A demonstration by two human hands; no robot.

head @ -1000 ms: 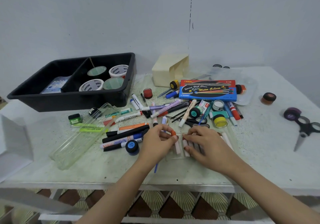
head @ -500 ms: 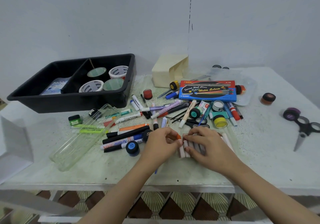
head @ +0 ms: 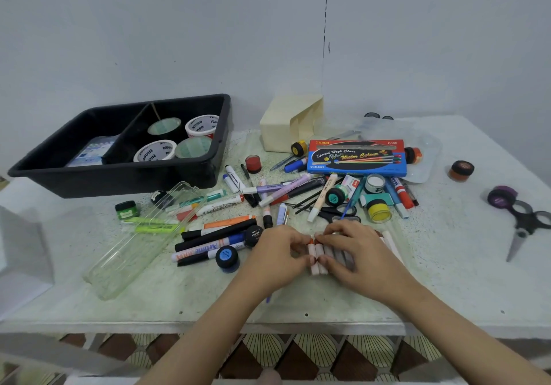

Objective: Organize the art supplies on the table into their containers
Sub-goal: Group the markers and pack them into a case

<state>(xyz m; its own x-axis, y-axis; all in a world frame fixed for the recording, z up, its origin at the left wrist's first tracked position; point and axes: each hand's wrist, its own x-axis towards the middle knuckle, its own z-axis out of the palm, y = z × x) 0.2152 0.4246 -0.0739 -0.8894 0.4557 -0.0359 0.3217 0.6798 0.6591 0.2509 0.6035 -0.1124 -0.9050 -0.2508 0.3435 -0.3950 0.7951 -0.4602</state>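
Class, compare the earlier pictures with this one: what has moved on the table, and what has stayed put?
The left hand, pinching the orange-tipped stick, slid it rightward until it lies against the row of sticks held by the right hand. Nothing was picked up or let go. The black tray and scissors at the right stayed put.

My left hand (head: 277, 258) pinches an orange-tipped crayon (head: 312, 250) at the near middle of the table (head: 447, 280), touching a row of crayons (head: 340, 258) that my right hand (head: 357, 252) covers and holds with curled fingers. Markers (head: 214, 235) lie just left, and a black tray (head: 119, 177) sits at the back left.
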